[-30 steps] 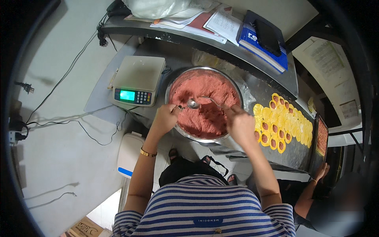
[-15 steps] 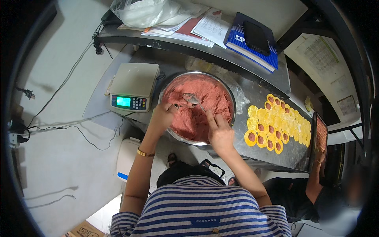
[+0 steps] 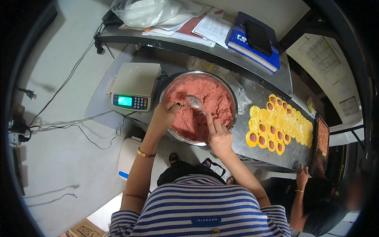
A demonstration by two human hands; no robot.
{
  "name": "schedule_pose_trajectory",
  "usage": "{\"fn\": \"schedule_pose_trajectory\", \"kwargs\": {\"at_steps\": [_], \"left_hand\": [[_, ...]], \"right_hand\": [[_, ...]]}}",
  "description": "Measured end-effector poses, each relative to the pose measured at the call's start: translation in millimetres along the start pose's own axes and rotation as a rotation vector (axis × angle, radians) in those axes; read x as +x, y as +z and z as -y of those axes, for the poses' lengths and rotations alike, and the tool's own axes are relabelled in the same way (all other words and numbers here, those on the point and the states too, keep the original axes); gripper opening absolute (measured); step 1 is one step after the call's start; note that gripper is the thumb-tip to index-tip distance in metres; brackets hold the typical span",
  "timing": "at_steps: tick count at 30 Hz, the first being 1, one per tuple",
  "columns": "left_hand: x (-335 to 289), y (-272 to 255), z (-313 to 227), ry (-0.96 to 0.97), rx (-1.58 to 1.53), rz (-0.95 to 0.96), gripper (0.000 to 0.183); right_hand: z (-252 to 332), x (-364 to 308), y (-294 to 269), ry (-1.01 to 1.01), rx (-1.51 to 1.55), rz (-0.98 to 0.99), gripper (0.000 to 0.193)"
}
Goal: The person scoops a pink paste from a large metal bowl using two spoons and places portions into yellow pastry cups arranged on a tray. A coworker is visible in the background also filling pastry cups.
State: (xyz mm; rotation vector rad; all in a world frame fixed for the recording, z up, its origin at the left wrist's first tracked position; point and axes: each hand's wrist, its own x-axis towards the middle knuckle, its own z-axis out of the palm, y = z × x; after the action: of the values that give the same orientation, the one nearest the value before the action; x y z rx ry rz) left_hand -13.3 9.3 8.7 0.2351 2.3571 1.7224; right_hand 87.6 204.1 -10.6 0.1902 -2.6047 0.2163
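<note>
Left hand (image 3: 165, 114): I have its fingers pinched over the left rim of the steel bowl (image 3: 235, 104), on something small and metallic; can't separate its far end from the spoon (image 3: 195, 102). Right hand (image 3: 220, 138): grasping the spoon by its handle, index finger extended along it, at the bowl's near right part.

Biggest first on my feed. Dark counter (image 3: 294, 154) runs left to right. Raised shelf (image 3: 282, 81) lines its far side. Steel bowl sits on the counter between scale and yellow rounds, holding pink mixture (image 3: 219, 94), lumpy and heaped unevenly. Dark tray (image 3: 314, 152) is at the counter's right end, pink stuff in it; a co-worker's hand (image 3: 303, 177) is near it, grip can't tell.

Scale (image 3: 136, 81) stands just left of the bowl, display lit green. Blue book (image 3: 273, 61) lies on the shelf, far right of the bowl, black phone (image 3: 257, 37) on top. Yellow rounds (image 3: 272, 120) overlap in rows right of the bowl, several bearing a pink dab. Spoon: head tilted up-left over the mixture, smeared; contact with it, can't tell.
</note>
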Motion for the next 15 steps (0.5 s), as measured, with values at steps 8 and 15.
{"fn": "schedule_pose_trajectory", "kwargs": {"at_steps": [8,15], "left_hand": [[2,-1,3,0.110,0.067,-0.022,0.028],[-4,-3,6,0.087,0.021,-0.005,0.028]], "right_hand": [[-5,8,-5,0.003,0.024,0.044,0.065],[2,-2,10,-0.038,-0.023,0.058,0.066]]}}
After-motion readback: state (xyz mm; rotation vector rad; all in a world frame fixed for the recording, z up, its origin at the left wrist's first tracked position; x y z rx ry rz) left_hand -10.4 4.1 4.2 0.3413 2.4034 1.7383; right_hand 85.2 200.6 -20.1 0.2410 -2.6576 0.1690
